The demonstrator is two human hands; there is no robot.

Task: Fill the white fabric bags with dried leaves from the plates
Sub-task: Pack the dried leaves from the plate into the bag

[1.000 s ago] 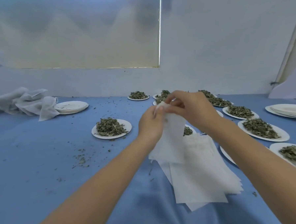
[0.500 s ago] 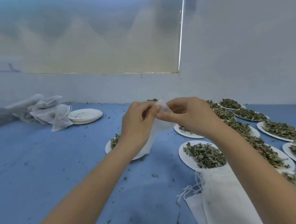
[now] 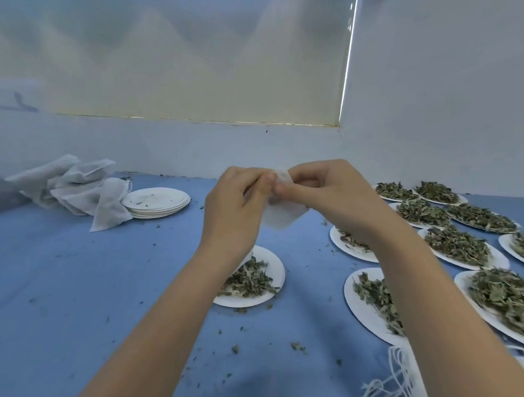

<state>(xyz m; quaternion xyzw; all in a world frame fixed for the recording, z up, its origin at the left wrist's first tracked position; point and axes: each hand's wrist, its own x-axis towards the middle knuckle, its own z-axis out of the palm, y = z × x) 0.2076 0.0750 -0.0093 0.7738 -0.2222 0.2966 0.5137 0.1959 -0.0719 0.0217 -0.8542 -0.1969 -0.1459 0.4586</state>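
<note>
While both hands, left and right, pinched the small white fabric bag between them above the leaf-heaped white paper plate, I wanted the mouth peeled wide first.

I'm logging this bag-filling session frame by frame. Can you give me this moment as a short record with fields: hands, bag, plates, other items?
left hand: left hand pinches the top edge of the white fabric bag
right hand: right hand pinches the same edge
bag: held up above the blue table; no leaves visible in it
nearest plate: plate of dried leaves below the left wrist
other full plates: several at right
used plates: stack of empty plates at left
other: crumpled white fabric bags beside that stack; drawstrings at lower right
</note>
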